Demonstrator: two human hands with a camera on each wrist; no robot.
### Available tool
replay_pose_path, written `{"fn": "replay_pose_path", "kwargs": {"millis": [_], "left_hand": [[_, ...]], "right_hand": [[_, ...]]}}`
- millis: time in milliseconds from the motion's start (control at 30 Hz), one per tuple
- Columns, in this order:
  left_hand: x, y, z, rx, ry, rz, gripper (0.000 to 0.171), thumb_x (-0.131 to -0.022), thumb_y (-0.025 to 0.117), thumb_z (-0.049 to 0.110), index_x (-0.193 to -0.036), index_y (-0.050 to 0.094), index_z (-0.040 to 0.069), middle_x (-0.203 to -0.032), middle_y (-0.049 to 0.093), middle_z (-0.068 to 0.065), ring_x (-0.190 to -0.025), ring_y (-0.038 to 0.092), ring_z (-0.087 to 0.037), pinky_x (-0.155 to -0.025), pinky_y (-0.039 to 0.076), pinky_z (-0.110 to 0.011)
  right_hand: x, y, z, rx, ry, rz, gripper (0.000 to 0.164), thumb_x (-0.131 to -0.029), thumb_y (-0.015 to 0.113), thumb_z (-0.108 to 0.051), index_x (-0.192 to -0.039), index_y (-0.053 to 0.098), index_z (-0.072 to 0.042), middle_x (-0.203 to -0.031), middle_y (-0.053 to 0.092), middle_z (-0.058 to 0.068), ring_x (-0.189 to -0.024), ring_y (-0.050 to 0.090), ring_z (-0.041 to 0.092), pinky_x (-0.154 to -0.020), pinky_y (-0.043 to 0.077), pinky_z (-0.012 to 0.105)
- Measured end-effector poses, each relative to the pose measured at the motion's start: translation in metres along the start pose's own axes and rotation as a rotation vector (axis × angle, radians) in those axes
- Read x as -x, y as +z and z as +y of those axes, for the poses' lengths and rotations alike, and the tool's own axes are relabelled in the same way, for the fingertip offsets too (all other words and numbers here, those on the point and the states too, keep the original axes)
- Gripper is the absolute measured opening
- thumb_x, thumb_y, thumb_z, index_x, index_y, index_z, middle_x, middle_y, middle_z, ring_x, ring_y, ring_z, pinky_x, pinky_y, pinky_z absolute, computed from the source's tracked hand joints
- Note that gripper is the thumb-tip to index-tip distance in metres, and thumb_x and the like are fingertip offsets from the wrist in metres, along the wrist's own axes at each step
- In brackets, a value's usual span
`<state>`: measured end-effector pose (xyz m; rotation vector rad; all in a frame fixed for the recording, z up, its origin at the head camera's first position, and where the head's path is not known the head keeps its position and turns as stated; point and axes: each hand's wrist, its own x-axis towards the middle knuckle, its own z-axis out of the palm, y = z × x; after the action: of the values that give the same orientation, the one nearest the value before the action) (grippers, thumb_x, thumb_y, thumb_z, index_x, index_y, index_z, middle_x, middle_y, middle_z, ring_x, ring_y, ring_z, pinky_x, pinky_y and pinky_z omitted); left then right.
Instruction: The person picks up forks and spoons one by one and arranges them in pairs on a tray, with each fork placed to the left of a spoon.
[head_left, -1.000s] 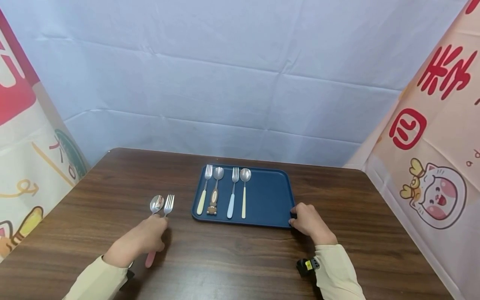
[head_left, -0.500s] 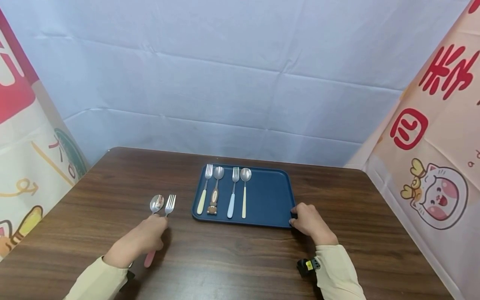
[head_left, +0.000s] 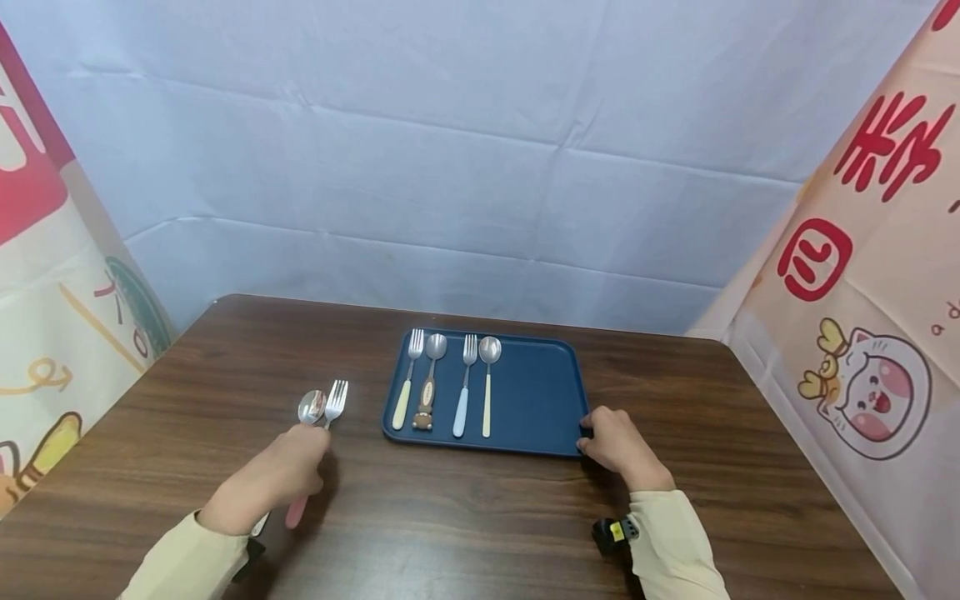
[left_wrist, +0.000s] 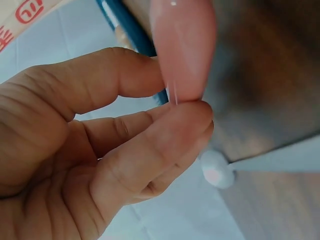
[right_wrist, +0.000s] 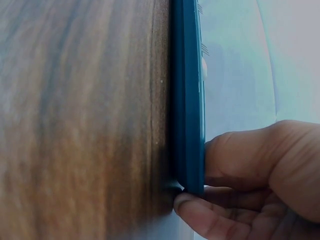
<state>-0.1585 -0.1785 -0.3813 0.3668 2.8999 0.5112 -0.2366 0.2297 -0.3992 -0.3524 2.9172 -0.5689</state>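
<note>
My left hand (head_left: 281, 471) pinches a fork (head_left: 337, 398) by its pink handle (left_wrist: 184, 50), between thumb and fingers in the left wrist view. Just left of the fork lies a spoon (head_left: 311, 406), its middle hidden under the hand; its pale handle end shows near the wrist. A blue tray (head_left: 536, 392) lies on the table, and my right hand (head_left: 618, 446) grips its near right corner. The right wrist view has the thumb on the tray's rim (right_wrist: 192, 125) and a finger beneath it.
On the tray lie, from left to right, a yellow-handled fork (head_left: 408, 379), a spoon with a brown bear handle (head_left: 429, 383), a blue-handled fork (head_left: 465, 383) and a yellow-handled spoon (head_left: 488, 387). The brown table (head_left: 465, 517) has cloth walls behind and beside it.
The left hand and the pink-handled fork have shifted slightly up and to the left in the head view, while the spoon beside them stays nearly in place. The right hand holds still on the tray.
</note>
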Motion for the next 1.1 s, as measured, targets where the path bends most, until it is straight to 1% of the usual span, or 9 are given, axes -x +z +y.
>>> {"fn": "replay_pose_path", "kwargs": {"millis": [167,333,400,500,633,833,900,1033,1100], "left_hand": [[-0.0002,-0.0101,0.0002,-0.033,0.012,0.035,0.020,-0.064,0.063,-0.010,-0.067,0.048,0.003,-0.057,0.049,-0.006,-0.051,0.054,-0.014,-0.060,0.046,-0.034],[0.0015,-0.0115,0.0008,0.025,-0.036,0.005,0.017,-0.069,0.058,-0.012,-0.066,0.047,0.002,-0.033,0.044,0.001,-0.034,0.050,-0.009,-0.052,0.043,-0.029],[0.0018,-0.0111,0.0009,0.043,-0.049,-0.002,0.016,-0.069,0.056,-0.013,-0.067,0.047,0.000,-0.032,0.044,0.001,-0.031,0.050,-0.010,-0.049,0.043,-0.028],[0.0020,-0.0106,0.0010,0.055,-0.070,-0.013,0.015,-0.071,0.055,-0.013,-0.070,0.047,-0.001,-0.032,0.044,0.000,-0.029,0.050,-0.014,-0.053,0.046,-0.028],[0.0017,-0.0102,0.0007,0.036,-0.067,-0.014,0.015,-0.071,0.057,-0.011,-0.069,0.047,0.000,-0.032,0.044,0.001,-0.030,0.050,-0.012,-0.057,0.046,-0.028],[0.0008,-0.0103,0.0004,0.041,-0.062,-0.017,0.017,-0.071,0.056,-0.012,-0.066,0.046,0.001,-0.032,0.044,0.000,-0.030,0.051,-0.013,-0.048,0.043,-0.027],[0.0006,-0.0104,0.0002,0.031,-0.057,-0.018,0.016,-0.071,0.055,-0.012,-0.065,0.047,0.001,-0.032,0.044,0.000,-0.032,0.051,-0.011,-0.050,0.044,-0.028],[-0.0018,-0.0099,-0.0001,0.003,-0.021,0.004,0.013,-0.069,0.056,-0.011,-0.068,0.050,0.000,-0.032,0.044,0.003,-0.043,0.054,-0.006,-0.067,0.046,-0.033],[-0.0036,-0.0093,0.0000,0.003,-0.002,0.019,0.013,-0.067,0.056,-0.010,-0.068,0.050,0.001,-0.031,0.043,0.004,-0.048,0.056,-0.007,-0.070,0.046,-0.035]], "right_hand": [[-0.0001,-0.0006,-0.0003,-0.001,-0.001,0.003,0.032,-0.083,0.065,-0.002,-0.110,0.060,0.014,-0.112,0.059,0.028,-0.109,0.051,0.043,-0.082,0.046,0.048],[0.0007,-0.0010,-0.0008,0.001,-0.008,0.004,0.031,-0.083,0.065,-0.002,-0.109,0.061,0.015,-0.111,0.059,0.028,-0.108,0.051,0.043,-0.082,0.046,0.048],[0.0008,-0.0008,-0.0007,-0.001,-0.007,0.003,0.031,-0.083,0.065,-0.002,-0.109,0.061,0.014,-0.111,0.059,0.028,-0.108,0.052,0.042,-0.082,0.046,0.047],[0.0011,-0.0009,-0.0011,-0.005,-0.007,0.004,0.031,-0.083,0.065,-0.002,-0.109,0.061,0.014,-0.111,0.059,0.028,-0.108,0.052,0.042,-0.081,0.047,0.047],[0.0007,-0.0005,-0.0010,-0.007,-0.001,0.004,0.031,-0.083,0.065,-0.002,-0.110,0.061,0.014,-0.111,0.059,0.028,-0.108,0.052,0.042,-0.082,0.047,0.047],[0.0005,0.0002,-0.0009,-0.009,0.009,0.001,0.031,-0.083,0.065,-0.002,-0.110,0.061,0.014,-0.111,0.059,0.028,-0.109,0.051,0.043,-0.082,0.046,0.048],[0.0004,0.0000,-0.0009,-0.006,0.008,0.000,0.031,-0.083,0.065,-0.002,-0.110,0.061,0.014,-0.111,0.059,0.028,-0.109,0.051,0.043,-0.082,0.046,0.048],[0.0004,-0.0004,-0.0006,-0.005,0.010,-0.002,0.032,-0.083,0.065,-0.002,-0.110,0.061,0.014,-0.112,0.059,0.027,-0.109,0.051,0.043,-0.082,0.046,0.048],[0.0004,-0.0005,-0.0008,-0.003,0.009,-0.002,0.032,-0.083,0.065,-0.002,-0.110,0.061,0.014,-0.112,0.059,0.028,-0.109,0.051,0.043,-0.082,0.046,0.048]]}}
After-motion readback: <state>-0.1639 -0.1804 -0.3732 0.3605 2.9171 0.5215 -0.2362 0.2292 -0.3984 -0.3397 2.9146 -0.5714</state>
